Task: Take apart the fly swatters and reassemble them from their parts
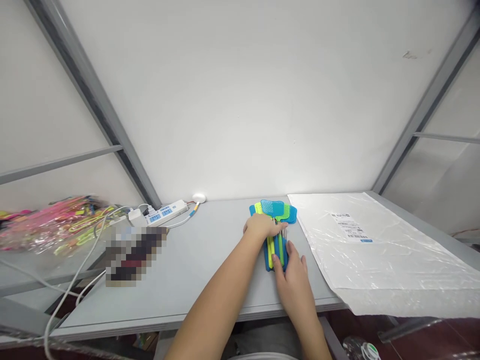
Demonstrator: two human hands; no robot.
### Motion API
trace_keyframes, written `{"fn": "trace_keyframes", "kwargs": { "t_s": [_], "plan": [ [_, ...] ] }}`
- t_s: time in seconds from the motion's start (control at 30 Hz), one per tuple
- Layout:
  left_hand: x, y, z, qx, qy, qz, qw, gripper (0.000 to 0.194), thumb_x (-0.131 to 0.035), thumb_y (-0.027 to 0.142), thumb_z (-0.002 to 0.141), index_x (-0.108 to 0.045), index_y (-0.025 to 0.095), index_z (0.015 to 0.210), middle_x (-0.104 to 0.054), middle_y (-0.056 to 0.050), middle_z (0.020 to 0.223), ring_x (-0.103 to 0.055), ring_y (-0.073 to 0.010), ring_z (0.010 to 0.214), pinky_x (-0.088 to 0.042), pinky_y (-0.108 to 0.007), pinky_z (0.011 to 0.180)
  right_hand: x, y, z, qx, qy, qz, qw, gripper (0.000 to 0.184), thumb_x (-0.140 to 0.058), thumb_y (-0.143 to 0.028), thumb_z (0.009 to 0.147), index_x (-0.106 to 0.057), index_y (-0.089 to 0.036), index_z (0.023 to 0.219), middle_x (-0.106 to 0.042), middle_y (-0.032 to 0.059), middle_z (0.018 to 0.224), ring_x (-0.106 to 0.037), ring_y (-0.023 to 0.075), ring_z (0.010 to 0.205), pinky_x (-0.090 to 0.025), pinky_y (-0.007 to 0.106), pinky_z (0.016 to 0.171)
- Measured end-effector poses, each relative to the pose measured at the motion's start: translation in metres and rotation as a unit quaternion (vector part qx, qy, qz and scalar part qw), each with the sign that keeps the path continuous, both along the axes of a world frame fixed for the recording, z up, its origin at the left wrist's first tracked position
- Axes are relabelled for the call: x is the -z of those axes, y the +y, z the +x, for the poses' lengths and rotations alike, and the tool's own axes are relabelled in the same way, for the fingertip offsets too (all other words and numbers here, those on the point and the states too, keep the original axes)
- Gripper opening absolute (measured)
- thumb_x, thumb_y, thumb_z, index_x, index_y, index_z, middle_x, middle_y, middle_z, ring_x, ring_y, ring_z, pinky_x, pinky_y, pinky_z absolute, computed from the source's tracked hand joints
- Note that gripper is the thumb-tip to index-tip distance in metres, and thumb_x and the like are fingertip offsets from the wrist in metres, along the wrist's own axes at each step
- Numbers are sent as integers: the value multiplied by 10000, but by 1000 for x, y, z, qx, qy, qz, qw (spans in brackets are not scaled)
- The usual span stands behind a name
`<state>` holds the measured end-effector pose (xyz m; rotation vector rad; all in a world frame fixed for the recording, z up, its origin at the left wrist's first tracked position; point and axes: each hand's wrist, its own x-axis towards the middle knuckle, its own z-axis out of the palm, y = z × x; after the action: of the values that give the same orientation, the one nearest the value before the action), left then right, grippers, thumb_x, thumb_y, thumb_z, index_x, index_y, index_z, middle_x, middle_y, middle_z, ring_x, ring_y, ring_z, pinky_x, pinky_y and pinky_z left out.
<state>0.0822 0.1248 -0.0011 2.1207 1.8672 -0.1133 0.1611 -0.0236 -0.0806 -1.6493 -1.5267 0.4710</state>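
Observation:
A bundle of slim tools (270,252) with yellow, green and blue handles lies on the grey table. Thin metal shafts show at its upper end; their exact kind I cannot make out. Just beyond is a blue and yellow-green mesh-patterned piece (277,210), spread sideways. My left hand (261,226) reaches across the tools' upper end, closed over it with the thumb toward the right; most of its fingers are hidden. Around the lower handles, my right hand (293,275) is closed, thumb on the near side and fingers along the right edge.
White plastic packaging (375,265) with a printed label covers the table's right side and overhangs its front edge. To the left are a power strip (167,213), white cables, a pixelated item (133,257) and colourful bagged goods (56,222). A bottle (362,348) stands below.

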Motion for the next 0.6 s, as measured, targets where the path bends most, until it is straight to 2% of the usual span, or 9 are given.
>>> {"fn": "trace_keyframes", "kwargs": {
  "t_s": [0.1,0.17,0.3,0.37,0.5,0.6],
  "plan": [
    [3,8,7,4,21,-12,1000,863,-516,852,649,-671,169,1153,-631,-227,1232,-582,-424,1137,-518,-486,823,-1,-3,-12,-25,-65,5,998,662,-337,-488,974,-332,-28,1450,-411,226,1479,-333,337,1402,-178,574,1156],
    [6,9,7,5,32,-13,999,827,-602,786,669,-629,162,1212,-618,-226,1235,-589,-398,1128,-526,-471,832,-3,-7,-23,-42,-104,6,994,661,-355,-474,969,-349,-8,1439,-374,245,1499,-292,343,1424,-202,575,1148],
    [9,-3,-1,25,48,14,998,430,-611,424,904,-567,165,1245,-598,-121,1230,-621,-250,1044,-537,-441,861,-11,-15,-47,-98,-166,-12,981,595,-398,-343,945,-370,-25,1446,-353,236,1516,-269,341,1437,-221,585,1141],
    [9,-14,-9,49,51,45,996,352,-584,331,937,-556,163,1245,-585,-96,1240,-614,-224,1043,-537,-441,871,-15,-18,-54,-128,-181,-19,975,596,-424,-323,930,-370,-52,1458,-329,218,1534,-248,345,1445,-225,605,1134],
    [9,-33,-35,106,53,100,988,362,-589,347,932,-560,164,1242,-587,-101,1238,-614,-229,1044,-538,-440,868,-19,-22,-55,-171,-148,-8,974,550,-434,-422,953,-455,-124,1415,-357,170,1534,-257,332,1445,-210,607,1143],
    [10,-41,-59,144,52,130,980,354,-584,340,936,-561,163,1242,-586,-100,1241,-616,-225,1040,-538,-439,868,-20,-26,-48,-205,-65,5,977,432,-433,-426,968,-557,-191,1309,-527,111,1421,-391,282,1383,-219,562,1160]
  ]
}}
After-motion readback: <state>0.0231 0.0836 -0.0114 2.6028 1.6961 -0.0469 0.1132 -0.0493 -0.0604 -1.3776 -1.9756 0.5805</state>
